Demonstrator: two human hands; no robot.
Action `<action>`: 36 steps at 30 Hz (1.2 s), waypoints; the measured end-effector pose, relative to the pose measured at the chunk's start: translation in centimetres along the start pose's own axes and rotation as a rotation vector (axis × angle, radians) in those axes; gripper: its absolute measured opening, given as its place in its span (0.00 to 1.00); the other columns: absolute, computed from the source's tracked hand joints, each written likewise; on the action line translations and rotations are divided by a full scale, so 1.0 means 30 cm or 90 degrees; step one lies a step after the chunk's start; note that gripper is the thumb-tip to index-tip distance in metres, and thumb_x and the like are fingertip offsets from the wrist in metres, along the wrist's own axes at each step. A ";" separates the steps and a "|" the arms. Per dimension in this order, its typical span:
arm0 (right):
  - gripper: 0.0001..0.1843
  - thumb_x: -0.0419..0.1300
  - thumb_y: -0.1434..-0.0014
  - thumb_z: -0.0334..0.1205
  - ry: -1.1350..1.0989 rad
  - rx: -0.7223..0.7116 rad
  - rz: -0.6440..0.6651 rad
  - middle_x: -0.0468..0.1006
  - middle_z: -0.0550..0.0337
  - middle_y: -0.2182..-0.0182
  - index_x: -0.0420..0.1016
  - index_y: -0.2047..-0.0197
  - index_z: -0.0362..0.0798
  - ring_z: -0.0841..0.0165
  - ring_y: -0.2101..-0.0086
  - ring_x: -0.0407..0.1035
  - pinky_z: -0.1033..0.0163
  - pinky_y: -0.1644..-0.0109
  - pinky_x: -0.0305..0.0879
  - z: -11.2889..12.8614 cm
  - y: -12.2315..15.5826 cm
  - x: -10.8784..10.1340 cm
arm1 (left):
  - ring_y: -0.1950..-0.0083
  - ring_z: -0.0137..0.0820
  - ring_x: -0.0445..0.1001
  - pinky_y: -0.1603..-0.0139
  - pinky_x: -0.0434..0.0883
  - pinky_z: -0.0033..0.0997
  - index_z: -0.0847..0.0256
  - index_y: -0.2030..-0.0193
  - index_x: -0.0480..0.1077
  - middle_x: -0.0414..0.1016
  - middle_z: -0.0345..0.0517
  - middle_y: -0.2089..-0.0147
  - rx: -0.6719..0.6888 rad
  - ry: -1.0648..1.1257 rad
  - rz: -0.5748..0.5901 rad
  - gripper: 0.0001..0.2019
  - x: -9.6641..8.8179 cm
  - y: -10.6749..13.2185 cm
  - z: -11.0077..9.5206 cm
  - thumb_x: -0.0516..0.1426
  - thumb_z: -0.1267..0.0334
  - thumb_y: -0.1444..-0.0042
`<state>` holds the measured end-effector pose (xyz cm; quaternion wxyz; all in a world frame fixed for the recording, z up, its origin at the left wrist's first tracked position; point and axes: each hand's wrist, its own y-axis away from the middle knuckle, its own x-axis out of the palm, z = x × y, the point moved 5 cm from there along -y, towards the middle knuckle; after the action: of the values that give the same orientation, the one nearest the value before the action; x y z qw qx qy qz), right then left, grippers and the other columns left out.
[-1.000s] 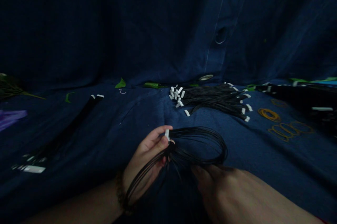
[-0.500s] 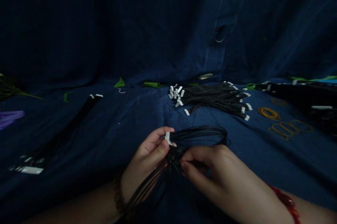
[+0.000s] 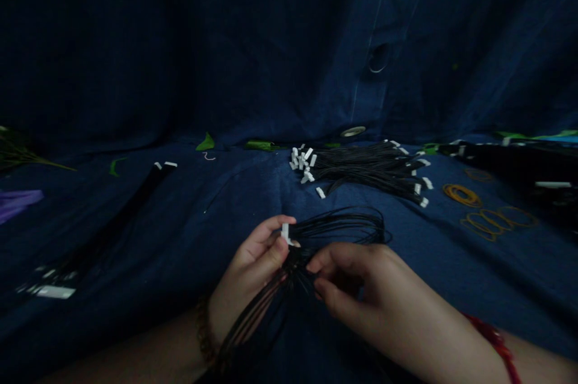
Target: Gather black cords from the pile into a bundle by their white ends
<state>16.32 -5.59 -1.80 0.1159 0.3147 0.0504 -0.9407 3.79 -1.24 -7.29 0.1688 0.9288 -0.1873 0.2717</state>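
Observation:
My left hand (image 3: pixel 253 272) is closed round a looped bundle of thin black wires (image 3: pixel 347 226), with a small white connector (image 3: pixel 285 232) pinched between thumb and forefinger. The wires run down past my left wrist. My right hand (image 3: pixel 361 291) is curled against the same bundle just right of the left thumb, its fingertips pinching strands where the loop gathers. Both hands hover low over a dark blue cloth (image 3: pixel 189 215).
A loose heap of black wires with white connectors (image 3: pixel 361 170) lies beyond the hands. Yellow rubber bands (image 3: pixel 478 206) lie to the right, more dark bundles (image 3: pixel 533 170) at far right. A long black wire strip (image 3: pixel 112 221) runs on the left, with green leaf scraps (image 3: pixel 206 143) behind.
My right hand rose from below the loop to the gathered point beside the left thumb and pinched the strands. The loop has flattened slightly. My left hand stayed put.

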 end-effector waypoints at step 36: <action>0.08 0.55 0.44 0.37 -0.336 -0.027 0.008 0.72 0.64 0.75 0.75 0.66 0.53 0.74 0.75 0.68 0.72 0.73 0.65 0.037 0.021 -0.254 | 0.76 0.20 0.64 0.76 0.61 0.18 0.56 0.55 0.70 0.70 0.38 0.72 0.021 -0.008 -0.008 0.13 -0.018 -0.006 0.010 0.61 0.64 0.48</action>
<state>21.73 -4.96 3.68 0.1372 0.0561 0.0364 -0.9883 3.60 -1.06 -7.89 0.1537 0.9343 -0.1782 0.2679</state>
